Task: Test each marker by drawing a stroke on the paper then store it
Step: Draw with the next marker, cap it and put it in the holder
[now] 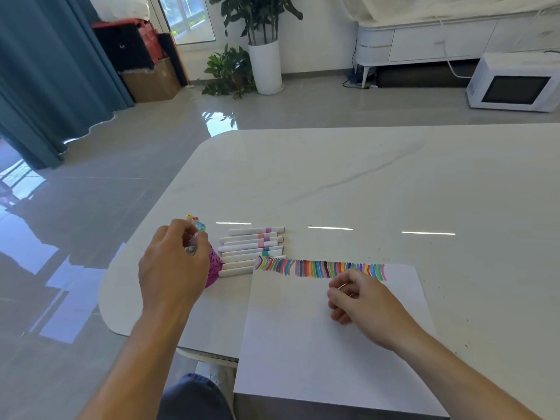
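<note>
A white sheet of paper (318, 344) lies on the table with a row of several colored strokes (318, 268) along its far edge. Left of it, several white markers (251, 250) with colored bands lie side by side. A pink patterned holder (213, 266) stands beside them, mostly hidden behind my left hand (172, 265), with capped marker ends (197, 224) sticking out of its top. My left hand pinches a marker (191, 249) at the holder's mouth. My right hand (360, 295) rests on the paper just below the strokes, fingers loosely curled and holding nothing.
The white marble table (363, 183) has a rounded left corner close to the holder. The paper overhangs the table's near edge. On the grey floor beyond are potted plants (257, 56), a white microwave (515, 83), boxes and a blue curtain.
</note>
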`<move>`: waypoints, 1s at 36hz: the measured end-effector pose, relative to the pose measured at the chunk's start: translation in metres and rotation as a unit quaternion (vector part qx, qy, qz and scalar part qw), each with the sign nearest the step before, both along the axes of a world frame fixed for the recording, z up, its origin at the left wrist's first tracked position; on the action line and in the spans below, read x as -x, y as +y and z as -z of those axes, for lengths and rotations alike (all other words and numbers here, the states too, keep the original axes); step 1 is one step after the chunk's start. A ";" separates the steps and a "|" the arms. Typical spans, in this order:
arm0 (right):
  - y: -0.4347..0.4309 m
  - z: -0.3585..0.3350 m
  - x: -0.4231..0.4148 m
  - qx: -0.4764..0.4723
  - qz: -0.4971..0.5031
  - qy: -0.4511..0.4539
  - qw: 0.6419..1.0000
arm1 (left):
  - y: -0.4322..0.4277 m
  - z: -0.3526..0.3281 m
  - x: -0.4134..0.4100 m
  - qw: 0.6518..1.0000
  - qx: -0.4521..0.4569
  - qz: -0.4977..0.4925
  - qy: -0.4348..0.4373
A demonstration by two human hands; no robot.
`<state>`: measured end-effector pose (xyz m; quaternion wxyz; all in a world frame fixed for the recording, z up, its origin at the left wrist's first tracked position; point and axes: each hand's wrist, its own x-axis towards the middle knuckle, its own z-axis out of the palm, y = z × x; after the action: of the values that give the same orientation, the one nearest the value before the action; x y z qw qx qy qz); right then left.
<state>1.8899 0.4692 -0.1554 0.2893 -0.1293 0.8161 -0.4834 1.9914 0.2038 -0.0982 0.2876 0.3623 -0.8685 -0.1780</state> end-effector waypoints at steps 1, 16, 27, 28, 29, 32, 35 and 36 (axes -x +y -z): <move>0.000 0.000 0.000 0.000 -0.001 0.000 1.000 | 0.000 0.001 0.000 1.000 0.002 -0.004 -0.011; 0.010 -0.001 0.004 -0.012 0.006 0.003 1.000 | 0.026 0.002 0.010 0.983 0.101 0.142 0.060; 0.020 -0.002 0.008 -0.022 0.015 0.008 1.000 | 0.054 0.055 0.025 0.960 0.077 0.229 -0.139; 0.022 -0.002 0.009 -0.023 0.016 0.007 1.000 | 0.053 0.058 0.026 0.960 0.079 0.226 -0.147; 0.023 -0.002 0.009 -0.024 0.017 0.006 1.000 | 0.052 0.060 0.027 0.959 0.081 0.223 -0.153; 0.025 -0.003 0.011 -0.028 0.021 0.004 0.999 | 0.048 0.064 0.029 0.956 0.085 0.215 -0.182; 0.027 -0.003 0.012 -0.031 0.024 0.007 0.999 | 0.045 0.066 0.030 0.954 0.089 0.206 -0.200; 0.027 -0.003 0.012 -0.031 0.024 0.008 0.999 | 0.044 0.066 0.030 0.953 0.091 0.204 -0.204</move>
<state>1.8783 0.4965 -0.1521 0.2750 -0.1042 0.8358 -0.4637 1.9614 0.2475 -0.1645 0.0935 0.1783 -0.9766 -0.0753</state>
